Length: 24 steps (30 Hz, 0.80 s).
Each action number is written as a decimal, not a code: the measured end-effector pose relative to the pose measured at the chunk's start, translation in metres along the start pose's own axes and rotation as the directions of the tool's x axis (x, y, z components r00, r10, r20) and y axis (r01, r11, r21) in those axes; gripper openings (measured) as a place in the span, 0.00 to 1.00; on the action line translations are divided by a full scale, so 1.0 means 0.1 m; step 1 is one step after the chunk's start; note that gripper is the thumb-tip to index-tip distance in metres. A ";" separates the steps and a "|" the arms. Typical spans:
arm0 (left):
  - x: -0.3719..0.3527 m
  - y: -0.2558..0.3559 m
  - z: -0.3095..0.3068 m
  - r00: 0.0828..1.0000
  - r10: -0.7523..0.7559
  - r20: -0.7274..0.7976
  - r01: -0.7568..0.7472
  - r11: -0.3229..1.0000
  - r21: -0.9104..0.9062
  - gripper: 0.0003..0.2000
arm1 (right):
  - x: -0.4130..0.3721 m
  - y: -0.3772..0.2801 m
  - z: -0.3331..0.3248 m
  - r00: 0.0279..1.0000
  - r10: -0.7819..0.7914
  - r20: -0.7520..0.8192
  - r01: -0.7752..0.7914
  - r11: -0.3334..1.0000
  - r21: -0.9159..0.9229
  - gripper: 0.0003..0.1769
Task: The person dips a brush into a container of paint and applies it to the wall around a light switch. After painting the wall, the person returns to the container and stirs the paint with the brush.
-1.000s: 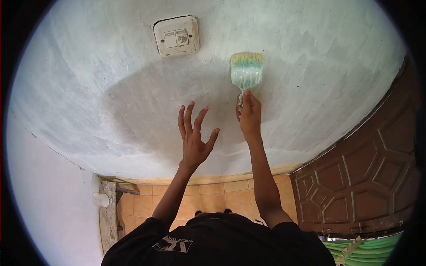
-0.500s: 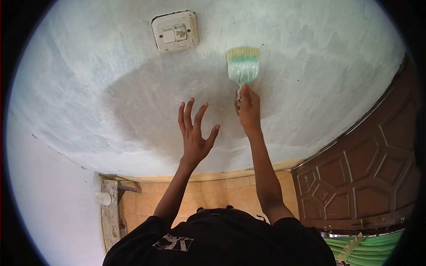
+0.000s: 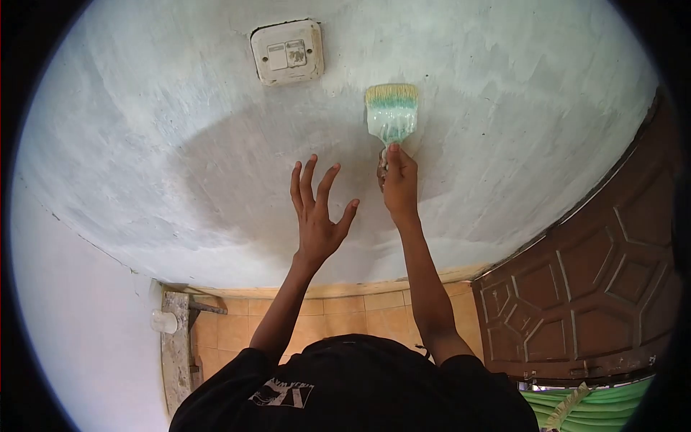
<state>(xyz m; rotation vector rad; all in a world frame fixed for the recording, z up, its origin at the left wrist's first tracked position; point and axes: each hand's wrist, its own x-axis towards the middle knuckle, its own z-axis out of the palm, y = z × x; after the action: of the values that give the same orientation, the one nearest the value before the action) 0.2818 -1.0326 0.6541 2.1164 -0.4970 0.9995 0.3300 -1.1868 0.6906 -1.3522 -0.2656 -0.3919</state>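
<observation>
My right hand (image 3: 400, 186) is closed around the handle of a wide paintbrush (image 3: 392, 119), thumb on the near side. The brush points up, its yellowish bristles greenish near the base, and its pale body is smeared with paint. Its bristles are at the surface of a whitish, patchily painted wall (image 3: 504, 144). To the left, my left hand (image 3: 318, 223) is held up in front of the wall with its fingers spread and nothing in them. A stained white light switch (image 3: 287, 53) is on the wall above and left of the brush.
A dark brown panelled door (image 3: 583, 288) is at the right, with green cloth (image 3: 597, 405) below it. At lower left, a worn wooden bench (image 3: 177, 353) bears a white cup-like container (image 3: 164, 321). Orange tiles (image 3: 344, 322) cover the floor along the wall's foot.
The brush and my right hand have moved slightly down and left along the wall. My left hand stays spread in nearly the same place.
</observation>
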 end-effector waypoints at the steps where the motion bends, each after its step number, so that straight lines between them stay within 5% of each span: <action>1: -0.01 0.00 -0.01 1.000 -0.009 -0.011 0.009 1.000 -0.014 0.33 | -0.04 0.09 -0.03 1.000 0.009 -0.002 -0.009 1.000 -0.025 0.25; 6: -0.02 -0.07 -0.04 1.000 -0.005 -0.016 0.005 1.000 0.023 0.33 | -0.58 0.55 -0.23 0.973 0.231 -0.028 -0.233 0.965 -0.121 0.24; 15: -0.05 -0.13 0.06 0.999 -0.027 -0.031 0.026 0.999 -0.030 0.33 | 0.02 -0.03 -0.01 0.997 -0.042 -0.060 0.037 0.996 -0.077 0.24; 20: -0.03 -0.16 0.06 1.000 0.008 -0.018 -0.007 1.000 0.029 0.33 | -0.46 0.73 -0.30 0.997 0.066 -0.036 -0.071 0.983 -0.170 0.24; 24: 0.00 -0.15 0.05 1.000 0.006 -0.007 -0.006 0.999 0.053 0.33 | -0.51 0.42 -0.28 0.994 0.105 -0.030 -0.109 0.984 -0.141 0.24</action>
<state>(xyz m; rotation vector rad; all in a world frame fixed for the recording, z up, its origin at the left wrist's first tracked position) 0.2936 -1.0266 0.6451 2.1581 -0.4787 1.0338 0.3002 -1.2015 0.6270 -1.4946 -0.1473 -0.3409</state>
